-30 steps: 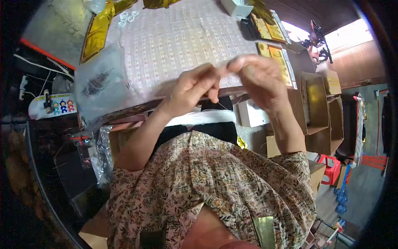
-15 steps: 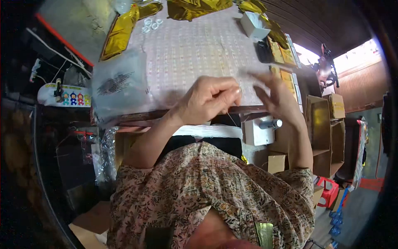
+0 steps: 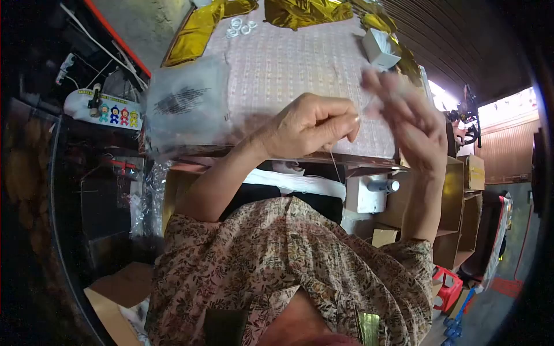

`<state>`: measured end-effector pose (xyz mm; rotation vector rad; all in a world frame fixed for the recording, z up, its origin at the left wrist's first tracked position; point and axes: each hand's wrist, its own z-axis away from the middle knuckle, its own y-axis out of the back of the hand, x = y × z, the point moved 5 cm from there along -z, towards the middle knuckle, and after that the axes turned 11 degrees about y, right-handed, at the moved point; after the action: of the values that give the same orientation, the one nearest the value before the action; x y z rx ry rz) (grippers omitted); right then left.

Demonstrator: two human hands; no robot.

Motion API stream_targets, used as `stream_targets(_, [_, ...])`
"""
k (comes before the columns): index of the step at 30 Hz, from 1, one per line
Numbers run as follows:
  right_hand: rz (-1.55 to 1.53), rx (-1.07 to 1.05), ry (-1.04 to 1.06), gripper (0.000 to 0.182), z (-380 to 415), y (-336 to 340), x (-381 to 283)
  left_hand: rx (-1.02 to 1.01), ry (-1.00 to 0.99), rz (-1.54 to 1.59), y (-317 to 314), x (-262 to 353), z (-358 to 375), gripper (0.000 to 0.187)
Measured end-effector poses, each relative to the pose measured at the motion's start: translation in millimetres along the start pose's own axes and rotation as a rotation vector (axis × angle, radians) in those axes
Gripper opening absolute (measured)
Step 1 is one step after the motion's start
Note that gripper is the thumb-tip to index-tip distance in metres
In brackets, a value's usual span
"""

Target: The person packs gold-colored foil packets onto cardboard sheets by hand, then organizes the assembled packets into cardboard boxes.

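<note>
My left hand (image 3: 320,126) is closed in a pinch above the near table edge. A thin thread (image 3: 335,164) hangs from its fingers toward my lap. To its right my right hand (image 3: 412,118) is raised over the table's right side, its fingers smeared by motion, so I cannot make out whether it holds anything. A bundle of white threads (image 3: 297,182) lies across my lap on dark cloth, below the left hand.
A pale patterned cloth covers the table (image 3: 283,69). On it are a clear plastic bag (image 3: 187,104), white rings (image 3: 239,27), gold foil (image 3: 193,43) and a white box (image 3: 381,49). Cardboard boxes (image 3: 453,199) and a white device (image 3: 367,194) stand to the right.
The view has shifted, with the table now further right in it. My right hand has risen and turned, its fingers now more upward. My left hand keeps its pinch, thread hanging.
</note>
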<state>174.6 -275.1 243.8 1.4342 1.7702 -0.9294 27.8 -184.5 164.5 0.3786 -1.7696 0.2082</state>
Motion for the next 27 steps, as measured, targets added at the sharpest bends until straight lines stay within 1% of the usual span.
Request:
stream_targets(1, [0.438,-0.143,0.011,0.044,-7,10,5,0.007,0.031,0.104,-1,3,1,0.026])
stream_targets(2, [0.787,-0.255,-0.228,0.044,3,13,13,0.062,-0.021,0.09,6,6,-1,0.028])
stream_targets(3, [0.727,-0.363,-0.35,0.043,6,14,17,0.065,-0.021,0.091,12,7,-2,0.028])
stream_targets(5, [0.624,-0.586,-0.597,0.042,15,17,23,0.132,-0.017,-0.012,26,11,-2,0.029])
stream_targets(6, [0.334,-0.386,-0.398,0.043,7,11,16,0.091,-0.063,-0.028,24,9,-4,0.03])
stream_targets(7, [0.289,-0.288,-0.223,0.044,-3,9,12,0.088,-0.057,-0.023,22,8,-3,0.03])
stream_targets(8, [0.256,-0.203,-0.044,0.045,-12,7,7,0.04,-0.023,0.051,17,7,-2,0.029])
stream_targets(9, [0.468,-0.227,0.113,0.046,-23,6,6,-0.011,0.009,0.123,12,7,-2,0.029])
stream_targets(10, [0.76,-0.326,-0.068,0.046,-13,10,18,0.015,0.034,0.136,18,5,-2,0.03])
stream_targets(11, [0.744,-0.433,-0.21,0.045,-8,15,28,0.01,0.035,0.14,24,7,-1,0.03])
stream_targets(13, [0.733,-0.667,-0.49,0.045,4,21,43,0.168,-0.037,-0.008,41,15,1,0.03])
stream_targets(15, [0.212,-0.335,-0.188,0.045,-1,9,21,0.168,-0.026,0.042,35,12,-1,0.031])
stream_targets(16, [0.182,-0.176,0.006,0.044,-15,4,13,0.13,-0.016,0.06,28,10,-2,0.031])
stream_targets(17, [0.404,-0.137,0.119,0.044,-24,5,12,0.09,-0.01,0.075,23,9,-4,0.031])
stream_targets(18, [0.718,-0.196,0.089,0.044,-24,14,27,0.055,0.053,0.165,27,6,-3,0.03])
stream_targets(19, [1.061,-0.308,-0.024,0.04,-20,16,36,0.046,0.052,0.163,31,8,-1,0.03])
stream_targets(20, [0.972,-0.475,-0.267,0.038,-12,12,46,0.124,0.062,0.105,39,10,0,0.031])
stream_targets(21, [0.699,-0.736,-0.288,0.042,-12,2,34,0.206,0.072,0.048,46,10,1,0.031])
stream_targets(22, [0.305,-0.593,-0.231,0.043,-11,0,31,0.232,0.075,0.053,45,8,1,0.031])
stream_targets(23, [0.21,-0.42,-0.138,0.044,-14,3,29,0.235,0.076,0.056,44,7,0,0.031])
stream_targets(24, [0.123,-0.264,-0.027,0.045,-17,4,26,0.162,0.093,0.062,36,7,-3,0.031])
stream_targets(25, [0.333,-0.083,0.12,0.046,-29,-6,15,0.083,0.111,0.065,29,7,-4,0.031])
stream_targets(26, [0.537,-0.178,0.167,0.043,-31,2,25,0.067,0.107,0.119,26,7,-5,0.03])
stream_targets(27, [0.962,-0.282,-0.005,0.04,-23,17,42,0.057,0.105,0.114,28,9,-5,0.03])
